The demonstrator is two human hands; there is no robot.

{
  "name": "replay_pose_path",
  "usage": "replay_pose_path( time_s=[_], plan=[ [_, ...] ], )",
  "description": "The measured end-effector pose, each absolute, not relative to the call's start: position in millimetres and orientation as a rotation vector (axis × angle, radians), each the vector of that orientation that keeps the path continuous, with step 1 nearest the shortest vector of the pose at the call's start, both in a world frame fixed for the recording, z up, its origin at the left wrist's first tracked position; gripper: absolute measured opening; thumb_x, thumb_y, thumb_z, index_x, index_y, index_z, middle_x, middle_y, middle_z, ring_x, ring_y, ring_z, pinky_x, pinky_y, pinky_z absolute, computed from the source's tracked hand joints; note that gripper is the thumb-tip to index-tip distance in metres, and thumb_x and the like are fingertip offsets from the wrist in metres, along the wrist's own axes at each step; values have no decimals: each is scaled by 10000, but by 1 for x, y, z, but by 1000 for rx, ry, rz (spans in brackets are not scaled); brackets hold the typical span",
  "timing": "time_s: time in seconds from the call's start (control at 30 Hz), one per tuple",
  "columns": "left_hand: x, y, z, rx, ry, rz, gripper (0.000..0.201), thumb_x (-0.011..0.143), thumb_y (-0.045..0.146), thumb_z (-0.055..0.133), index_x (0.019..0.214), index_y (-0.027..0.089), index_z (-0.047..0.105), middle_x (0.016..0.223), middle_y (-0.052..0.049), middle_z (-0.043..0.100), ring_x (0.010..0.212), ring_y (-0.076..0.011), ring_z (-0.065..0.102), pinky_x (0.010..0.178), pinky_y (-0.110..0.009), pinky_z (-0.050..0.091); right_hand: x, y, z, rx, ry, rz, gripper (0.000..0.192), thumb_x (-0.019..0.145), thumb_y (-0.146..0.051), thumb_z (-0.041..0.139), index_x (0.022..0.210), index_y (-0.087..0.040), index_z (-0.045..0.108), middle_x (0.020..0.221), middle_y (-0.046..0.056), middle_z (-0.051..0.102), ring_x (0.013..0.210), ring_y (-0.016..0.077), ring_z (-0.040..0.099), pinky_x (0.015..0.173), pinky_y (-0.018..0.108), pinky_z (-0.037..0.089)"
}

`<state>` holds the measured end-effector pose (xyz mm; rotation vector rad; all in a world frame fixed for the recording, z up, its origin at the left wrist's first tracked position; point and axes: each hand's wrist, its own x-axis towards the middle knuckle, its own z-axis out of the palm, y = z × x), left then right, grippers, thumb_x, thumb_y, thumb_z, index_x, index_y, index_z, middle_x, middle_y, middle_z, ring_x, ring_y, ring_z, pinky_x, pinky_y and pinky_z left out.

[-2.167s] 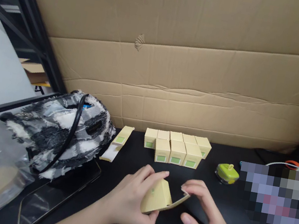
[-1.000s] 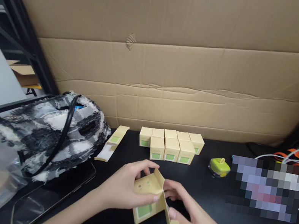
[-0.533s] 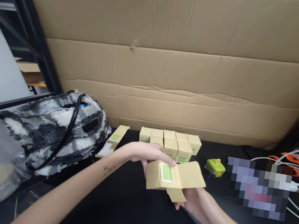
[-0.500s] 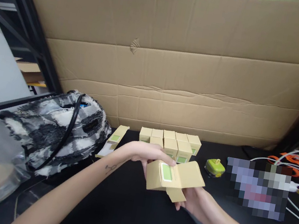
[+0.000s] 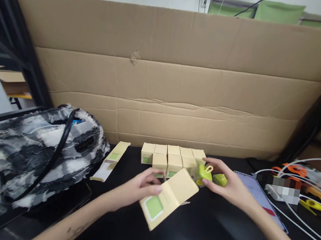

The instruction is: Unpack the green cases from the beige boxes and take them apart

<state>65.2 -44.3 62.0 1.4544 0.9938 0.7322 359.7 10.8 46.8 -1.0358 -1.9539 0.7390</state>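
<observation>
My left hand (image 5: 142,187) grips a small tan cardboard box (image 5: 170,198) by its left side. The box is tilted, with its lid flap standing open and a green, white-edged patch on its face. To the right, my right hand (image 5: 226,180) has thumb and fingers around a small yellow-green case (image 5: 205,174) with a loop on top. A second green piece (image 5: 220,179) shows beneath the palm; whether it joins the case cannot be made out. Just behind both hands, several closed tan boxes (image 5: 175,161) stand in rows, partly hidden by the hands.
A flattened tan carton (image 5: 114,156) lies left of the boxes. Further left sits a shaggy black-and-white bag (image 5: 58,151). A phone (image 5: 250,185), white cables (image 5: 281,207) and orange-handled scissors (image 5: 294,169) lie at right. A cardboard panel (image 5: 167,80) closes off the back.
My right hand has left the cardboard box and moved to the green case, which now sits further left. The left hand alone holds the box, now lower and turned. The view has tipped up.
</observation>
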Motion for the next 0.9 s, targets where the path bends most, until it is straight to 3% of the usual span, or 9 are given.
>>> replay_pose_path(
  time_s=[0.1, 0.2, 0.4, 0.53, 0.73, 0.83, 0.9],
  plan=[
    [61, -51, 39, 1426, 984, 814, 593, 723, 560, 654, 1166, 226, 446, 907, -2, 569, 855, -179, 590, 773, -306, 413, 381, 25, 50, -1084, -2106, 498, 374, 661, -344, 727, 1015, -258, 641, 1072, 67, 659, 1098, 324, 514, 1011, 570, 268],
    [61, -52, 28, 1394, 977, 820, 549, 759, 554, 628, 1160, 220, 460, 892, -3, 577, 847, -183, 591, 756, -308, 400, 391, 36, 43, -1106, -2240, 366, 325, 661, -302, 713, 981, -267, 665, 1048, 50, 684, 1135, 336, 504, 1006, 582, 261],
    [62, -53, 30, 1368, 969, 811, 573, 749, 543, 651, 1173, 207, 465, 895, -4, 583, 865, -178, 586, 761, -291, 394, 401, 45, 31, -1096, -2428, 326, 406, 807, -437, 635, 1130, -194, 599, 1093, 81, 654, 1024, 247, 592, 897, 465, 435],
    [61, -55, 33, 1373, 963, 809, 539, 773, 519, 635, 1180, 208, 466, 900, -3, 581, 858, -174, 593, 757, -290, 401, 406, 47, 31, -1084, -2475, 301, 538, 745, -544, 668, 1179, -239, 579, 1106, 86, 658, 1017, 268, 593, 849, 412, 475],
    [60, -54, 29, 1423, 937, 876, 540, 714, 491, 704, 1122, 215, 483, 853, 15, 556, 762, -157, 591, 711, -293, 407, 406, 51, 26, -1099, -2478, 156, 585, 724, -632, 628, 1181, -271, 586, 1014, 72, 681, 914, 279, 640, 765, 400, 504],
    [60, -53, 23, 1411, 956, 985, 561, 694, 466, 730, 1110, 222, 443, 887, 19, 518, 744, -136, 572, 690, -280, 410, 402, 47, 28, -1152, -2371, -40, 704, 679, -684, 631, 1243, -274, 535, 1108, 124, 649, 1007, 361, 601, 792, 501, 470],
    [62, -53, 19, 1371, 980, 1049, 564, 662, 449, 760, 1049, 227, 415, 901, 28, 503, 698, -112, 560, 664, -270, 415, 393, 37, 32, -1145, -2269, -181, 690, 749, -641, 595, 1305, -253, 465, 1230, 170, 577, 1114, 396, 530, 849, 563, 411]
  ],
)
